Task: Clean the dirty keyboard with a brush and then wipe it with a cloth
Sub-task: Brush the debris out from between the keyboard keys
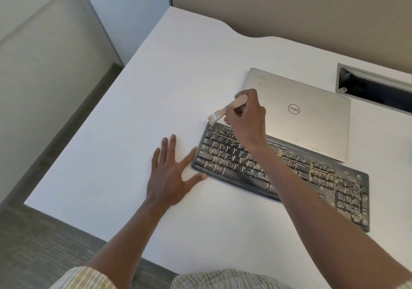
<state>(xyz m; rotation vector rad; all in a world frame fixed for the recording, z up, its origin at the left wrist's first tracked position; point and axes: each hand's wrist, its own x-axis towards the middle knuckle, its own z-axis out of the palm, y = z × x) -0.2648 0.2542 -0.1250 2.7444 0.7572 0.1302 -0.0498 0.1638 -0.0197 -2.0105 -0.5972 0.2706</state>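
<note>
While the brush works, scene: one head view, looking down on a desk corner.
Surface: white desk [178, 70], matte, bare over most of its left and far part; far edge wavy, left edge straight, near-left corner visible.
Keyboard: black keyboard [323, 177] lying flat on desk, set diagonally, left end farther up, right end nearer right; yellowish crumbs and dust scattered over keys, thickest in middle rows and on the number pad.
Brush: small brush [219, 113], pale wooden handle, metal ferrule, light bristles; bristle tip at the keyboard's far-left corner, contact too small to tell.
Right hand: right hand [247, 119] curled tight round brush handle, forearm crossing over keyboard's middle.
Left hand: left hand [171, 172] flat on desk, fingers spread, nothing held; index tip and thumb tip touching keyboard's left end.
Laptop: silver laptop [307, 114], lid closed, round logo up, just behind keyboard, long edges touching or nearly so.
Desk cutout: grey-framed rectangular opening [376, 88] at far right, dark inside.
Room: beige partition wall [289, 5] behind desk; pale blue-grey panel [124, 9] at far left; grey carpet floor [44, 244] below left edge.
Clothing: striped short sleeves [223, 279] at bottom edge.
</note>
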